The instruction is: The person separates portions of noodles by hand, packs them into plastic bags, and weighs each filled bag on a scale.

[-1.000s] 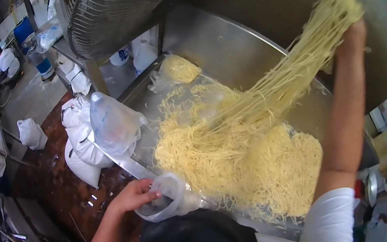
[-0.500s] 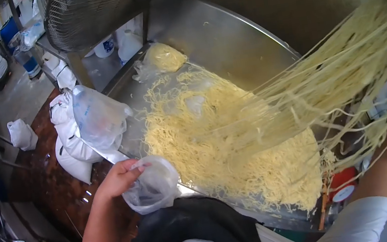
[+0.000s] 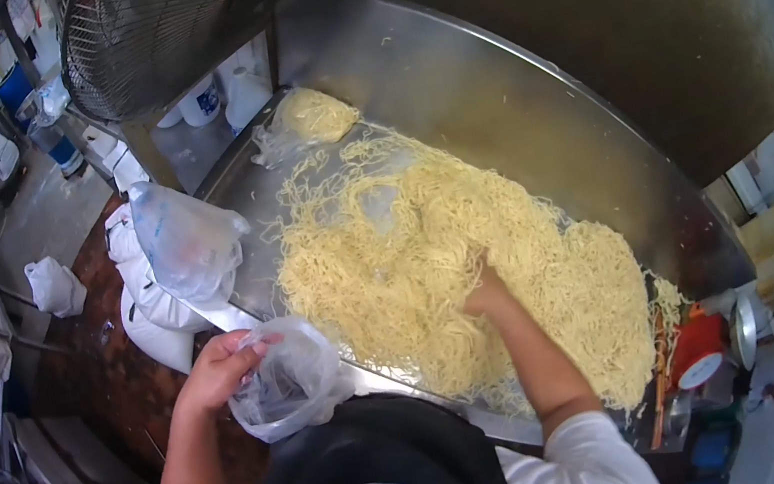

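Note:
My left hand [image 3: 227,366] is closed on the rim of a clear plastic bag [image 3: 304,387], whose mouth gapes upward near the table's front edge. A broad heap of pale yellow noodles [image 3: 590,311] covers much of the metal table [image 3: 529,118]. My right hand [image 3: 484,292] reaches down into the middle of this heap, and its fingers are hidden among the strands. Toward the back left corner of the table lies a clear bag filled with noodles [image 3: 319,116].
A large fan [image 3: 158,40] stands at the back left. Stacked plastic bags [image 3: 189,238] and white sacks [image 3: 157,324] sit along the table's left side. At the right end is a red scale-like object [image 3: 697,345] beside noodle scraps. White jugs [image 3: 245,97] stand behind the table.
My right hand has come down from the far right, where it held a long bunch of noodles aloft, into the heap. The bunch now lies on the table. My left hand keeps the bag.

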`<state>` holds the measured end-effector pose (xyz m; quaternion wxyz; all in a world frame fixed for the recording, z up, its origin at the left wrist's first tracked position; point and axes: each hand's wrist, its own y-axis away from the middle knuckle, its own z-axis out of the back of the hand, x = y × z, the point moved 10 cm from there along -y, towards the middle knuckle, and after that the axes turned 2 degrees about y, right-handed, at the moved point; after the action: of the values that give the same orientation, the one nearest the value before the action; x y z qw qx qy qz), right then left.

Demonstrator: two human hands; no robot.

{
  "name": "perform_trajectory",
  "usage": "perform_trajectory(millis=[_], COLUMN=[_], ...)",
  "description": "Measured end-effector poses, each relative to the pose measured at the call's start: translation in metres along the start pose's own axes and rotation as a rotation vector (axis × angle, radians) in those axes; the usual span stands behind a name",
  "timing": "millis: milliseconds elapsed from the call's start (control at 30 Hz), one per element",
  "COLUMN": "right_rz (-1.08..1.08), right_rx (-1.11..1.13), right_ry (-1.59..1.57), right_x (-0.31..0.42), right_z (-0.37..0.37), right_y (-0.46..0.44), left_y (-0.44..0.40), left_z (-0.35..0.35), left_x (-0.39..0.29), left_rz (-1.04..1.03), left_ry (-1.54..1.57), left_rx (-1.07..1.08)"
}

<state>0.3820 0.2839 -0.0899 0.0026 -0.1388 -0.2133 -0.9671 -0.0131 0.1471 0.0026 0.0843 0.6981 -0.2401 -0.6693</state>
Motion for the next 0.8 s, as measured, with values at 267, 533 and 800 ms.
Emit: perform_trajectory(millis=[267, 533, 800], right_rz=[0.006, 0.256, 1.069], right_rx=[-0.465, -0.643, -0.596], right_ry=[-0.3, -0.319, -1.41], right_x=[0.027, 0.006, 0.082], right_z=[-0.001, 0.049, 0.31], right_y=[0.051, 0.07, 0.193], left_y=[-0.014, 0.001, -0.008], left_z=[-0.035, -0.008, 0.026], left_x=[-0.019, -0.057, -0.091], left_rz=[-0.031, -0.135, -0.312], left_ry=[-0.125, 0.038, -0.013], left_rx=[0.078, -0.064, -0.184])
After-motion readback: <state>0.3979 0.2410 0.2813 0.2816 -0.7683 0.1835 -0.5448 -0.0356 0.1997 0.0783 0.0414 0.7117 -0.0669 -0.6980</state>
